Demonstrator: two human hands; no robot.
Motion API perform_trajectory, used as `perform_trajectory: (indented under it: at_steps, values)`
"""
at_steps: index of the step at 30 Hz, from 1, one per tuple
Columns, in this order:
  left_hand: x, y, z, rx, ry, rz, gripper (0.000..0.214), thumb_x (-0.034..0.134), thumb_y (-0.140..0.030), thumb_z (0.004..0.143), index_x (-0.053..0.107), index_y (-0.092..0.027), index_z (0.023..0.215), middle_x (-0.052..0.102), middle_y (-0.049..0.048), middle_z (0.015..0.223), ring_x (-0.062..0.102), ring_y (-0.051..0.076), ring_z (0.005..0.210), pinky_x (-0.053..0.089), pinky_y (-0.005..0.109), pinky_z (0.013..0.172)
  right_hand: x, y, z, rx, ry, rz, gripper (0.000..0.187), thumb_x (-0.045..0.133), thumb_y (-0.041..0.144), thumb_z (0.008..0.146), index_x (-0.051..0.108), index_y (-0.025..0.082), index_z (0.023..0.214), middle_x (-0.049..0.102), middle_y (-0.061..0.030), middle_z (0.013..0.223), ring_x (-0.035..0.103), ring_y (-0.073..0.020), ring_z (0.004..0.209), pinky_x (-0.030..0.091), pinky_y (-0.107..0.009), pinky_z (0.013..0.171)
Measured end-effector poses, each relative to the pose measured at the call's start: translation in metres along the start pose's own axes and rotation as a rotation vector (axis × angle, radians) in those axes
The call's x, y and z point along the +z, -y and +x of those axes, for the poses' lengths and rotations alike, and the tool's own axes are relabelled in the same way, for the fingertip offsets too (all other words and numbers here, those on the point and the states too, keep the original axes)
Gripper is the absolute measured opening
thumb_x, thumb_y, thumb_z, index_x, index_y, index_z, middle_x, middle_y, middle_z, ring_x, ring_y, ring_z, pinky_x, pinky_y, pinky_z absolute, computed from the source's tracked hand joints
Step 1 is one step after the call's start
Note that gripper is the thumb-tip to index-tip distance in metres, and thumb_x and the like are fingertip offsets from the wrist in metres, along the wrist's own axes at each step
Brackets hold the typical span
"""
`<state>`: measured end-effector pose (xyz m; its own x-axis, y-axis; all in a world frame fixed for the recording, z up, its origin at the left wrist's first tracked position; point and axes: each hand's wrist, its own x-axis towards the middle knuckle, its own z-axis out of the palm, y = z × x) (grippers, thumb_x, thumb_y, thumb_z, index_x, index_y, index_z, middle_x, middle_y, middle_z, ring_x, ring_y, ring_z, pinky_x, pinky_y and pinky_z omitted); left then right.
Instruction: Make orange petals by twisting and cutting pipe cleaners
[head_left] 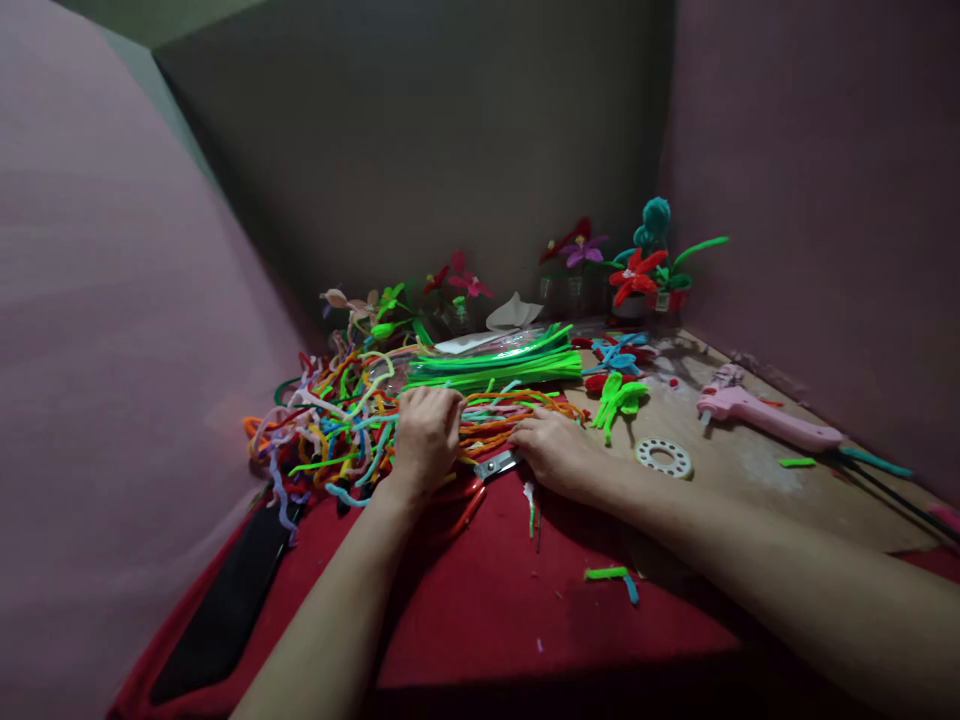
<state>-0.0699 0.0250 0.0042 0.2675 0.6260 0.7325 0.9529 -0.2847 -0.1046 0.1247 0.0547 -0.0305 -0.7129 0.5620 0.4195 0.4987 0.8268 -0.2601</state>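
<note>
Orange pipe cleaners (487, 432) lie in a loose bundle between my two hands. My left hand (427, 435) is closed at the bundle's left end, knuckles up, its fingertips mostly hidden. At the bundle's front right, the fingers of my right hand (555, 452) are bent down and pressed together on the strands. Just below both hands is a pair of scissors (495, 465), its orange handles toward me and its blades pointing at my right fingers. A tangled heap of many-coloured pipe cleaners (330, 420) spreads left of my left hand.
Behind the hands lies a plastic pack of green pipe cleaners (495, 368). Pipe-cleaner flowers (637, 275) stand along the wall. On the board at right are a pink glue gun (772, 415), a white ring (664, 458) and a green flower piece (619, 402). A black flat object (225, 600) sits front left.
</note>
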Motion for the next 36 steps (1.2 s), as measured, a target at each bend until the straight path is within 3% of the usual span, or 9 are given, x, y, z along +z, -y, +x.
perform_trajectory:
  at_steps: [4,7,11,14,17,21,29,33,36]
  values:
    - [-0.009,0.004,-0.001,-0.004,-0.239,-0.077,0.005,0.049,-0.017,0.083,0.053,-0.019,0.082,0.057,0.0033,0.073,0.051,0.017,0.072,0.04,0.031,0.072,-0.006,0.005,0.001,0.096,-0.097,0.223,0.026,0.05,0.015,0.081,0.063,0.016,0.102,0.064,-0.0107,0.098,0.053,-0.0205,0.095,0.038,-0.034,0.085]
    - [-0.011,0.001,-0.001,0.023,-0.321,-0.107,0.006,0.047,-0.015,0.084,0.051,-0.019,0.084,0.055,0.0036,0.075,0.052,0.016,0.074,0.041,0.029,0.071,-0.012,0.012,0.006,0.282,-0.122,0.686,0.038,0.051,0.026,0.082,0.053,0.015,0.118,0.064,-0.0093,0.095,0.057,-0.0187,0.083,0.042,-0.033,0.077]
    - [-0.011,-0.011,-0.001,0.185,-0.224,-0.019,0.011,0.044,-0.013,0.084,0.051,-0.018,0.091,0.057,0.0049,0.081,0.053,0.014,0.074,0.041,0.024,0.068,-0.021,0.017,0.014,0.386,-0.196,1.524,0.044,0.048,0.04,0.084,0.046,0.017,0.121,0.064,-0.0082,0.095,0.058,-0.0136,0.068,0.045,-0.028,0.063]
    - [-0.011,-0.02,-0.003,0.295,-0.101,0.116,0.01,0.045,-0.015,0.084,0.054,-0.018,0.088,0.058,0.0039,0.075,0.053,0.014,0.068,0.038,0.024,0.062,-0.03,0.012,0.018,0.361,-0.333,1.809,0.03,0.048,0.039,0.085,0.056,0.016,0.101,0.066,-0.0063,0.087,0.059,-0.0126,0.069,0.046,-0.027,0.068]
    - [-0.011,-0.023,-0.004,0.317,-0.049,0.22,0.012,0.045,-0.018,0.085,0.057,-0.018,0.084,0.055,0.0012,0.061,0.05,0.013,0.059,0.033,0.025,0.056,-0.04,0.003,0.019,0.376,-0.436,1.93,0.028,0.04,0.036,0.089,0.057,0.015,0.084,0.065,-0.0039,0.072,0.06,-0.0125,0.066,0.047,-0.028,0.068]
    - [-0.015,-0.022,-0.002,0.317,-0.032,0.268,0.02,0.041,-0.017,0.086,0.06,-0.021,0.08,0.052,0.0,0.054,0.048,0.012,0.053,0.027,0.027,0.052,-0.056,-0.006,0.018,0.425,-0.523,2.0,0.029,0.032,0.032,0.093,0.055,0.015,0.086,0.056,0.0013,0.053,0.054,-0.0107,0.05,0.045,-0.025,0.054]
    - [-0.022,-0.001,-0.011,0.25,0.004,0.375,0.023,0.042,-0.017,0.084,0.063,-0.023,0.082,0.056,-0.0003,0.054,0.051,0.012,0.053,0.027,0.026,0.051,-0.085,-0.023,0.012,0.421,-0.575,1.837,0.042,0.03,0.042,0.092,0.056,0.013,0.078,0.022,0.0101,0.031,0.009,-0.0062,0.031,0.015,-0.02,0.033]
    - [-0.025,0.025,-0.019,0.08,-0.043,0.279,0.021,0.043,-0.016,0.082,0.064,-0.022,0.085,0.062,0.0004,0.061,0.053,0.012,0.053,0.03,0.023,0.051,-0.094,-0.039,0.007,0.459,-0.707,1.753,0.041,0.03,0.04,0.092,0.056,0.012,0.077,0.02,0.0104,0.031,0.006,-0.0062,0.031,0.011,-0.021,0.033]
    - [-0.029,0.03,-0.018,-0.204,-0.148,0.046,0.017,0.047,-0.025,0.083,0.063,-0.02,0.083,0.06,-0.0007,0.063,0.051,0.01,0.054,0.034,0.021,0.054,-0.094,-0.042,0.006,0.458,-0.734,1.835,0.041,0.026,0.039,0.093,0.055,0.013,0.078,0.018,0.0104,0.032,0.007,-0.0066,0.032,0.013,-0.02,0.034]
